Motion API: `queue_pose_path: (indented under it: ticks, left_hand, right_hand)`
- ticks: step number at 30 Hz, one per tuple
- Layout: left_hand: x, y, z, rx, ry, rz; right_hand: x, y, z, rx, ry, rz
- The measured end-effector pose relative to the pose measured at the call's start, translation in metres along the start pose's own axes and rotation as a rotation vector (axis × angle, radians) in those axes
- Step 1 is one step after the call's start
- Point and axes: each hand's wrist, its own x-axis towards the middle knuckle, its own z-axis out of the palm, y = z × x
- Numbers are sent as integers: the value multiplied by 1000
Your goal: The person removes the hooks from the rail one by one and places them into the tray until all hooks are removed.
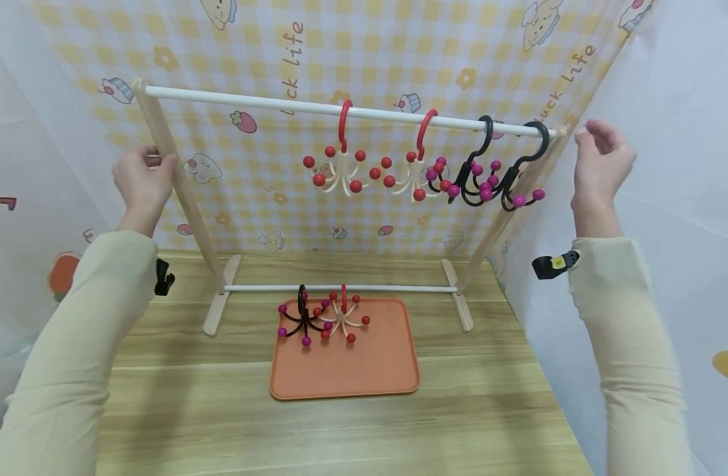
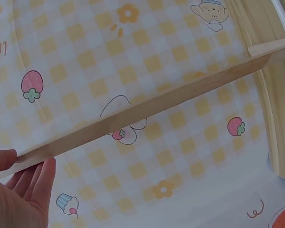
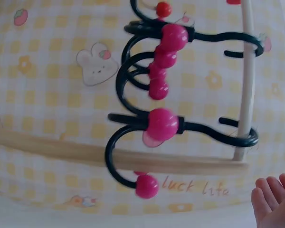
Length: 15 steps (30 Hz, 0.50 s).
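My left hand [image 1: 143,182] pinches the left wooden post [image 1: 188,192] of a hanging rack, with thumb and fingers on opposite sides of it in the left wrist view. My right hand [image 1: 604,162] is raised just outside the top of the right post [image 1: 533,168], fingers loosely bent with nothing in them. From the rack's white top rod [image 1: 239,99] hang two red-hooked claw hangers with cream arms and red balls, one left [image 1: 342,173] and one nearer the middle [image 1: 417,173]. Further right hang two black claw hangers [image 3: 209,127] with magenta balls, closest to my right hand.
An orange tray [image 1: 375,367] lies on the wooden table [image 1: 459,423] before the rack. On it sit a black claw hanger [image 1: 305,320] and a cream one [image 1: 342,318] with a red hook. A lower white rod [image 1: 393,288] joins the posts. Checked cloth [image 1: 268,211] hangs behind.
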Motion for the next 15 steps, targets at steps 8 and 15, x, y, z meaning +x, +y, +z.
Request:
queue_pose_path:
  ticks: [8, 15]
  left_hand:
    - [1, 1, 0, 14, -41, -19]
    - [0, 1, 0, 21, -37, -9]
  right_hand:
    - [-28, -9, 21, 72, -177, 14]
    - [-61, 1, 53, -35, -385, -47]
